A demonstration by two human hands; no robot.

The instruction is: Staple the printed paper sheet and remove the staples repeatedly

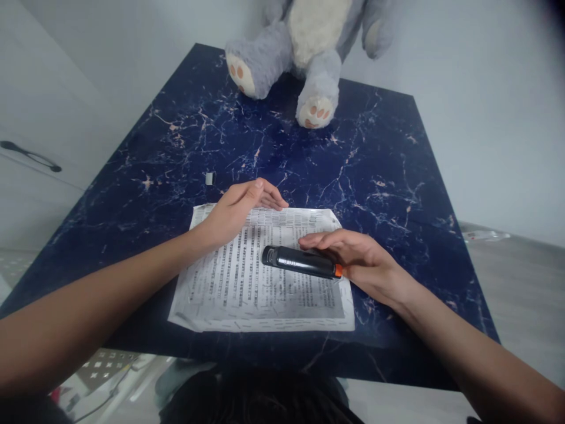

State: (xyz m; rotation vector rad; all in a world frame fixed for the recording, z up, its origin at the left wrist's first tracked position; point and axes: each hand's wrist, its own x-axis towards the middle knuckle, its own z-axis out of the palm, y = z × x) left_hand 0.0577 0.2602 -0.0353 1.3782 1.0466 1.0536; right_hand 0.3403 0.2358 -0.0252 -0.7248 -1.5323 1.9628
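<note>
A black stapler (304, 262) with an orange end lies across a stack of printed paper (233, 282). Staples line the paper's near border and also show along its far edge. My right hand (362, 259) rests beside the stapler's orange end, fingers stretched along its far side and thumb close to the orange part; it is not wrapped round the stapler, and whether it touches cannot be told. At the paper's far edge is my left hand (247, 203), palm turned inward, fingers extended and holding nothing.
A small grey block (210, 178), perhaps a strip of staples, lies beyond my left hand. A grey plush toy (315, 88) sits at the far end of the dark blue marbled table (388, 159). A white cabinet with a dark handle (30, 156) stands at left.
</note>
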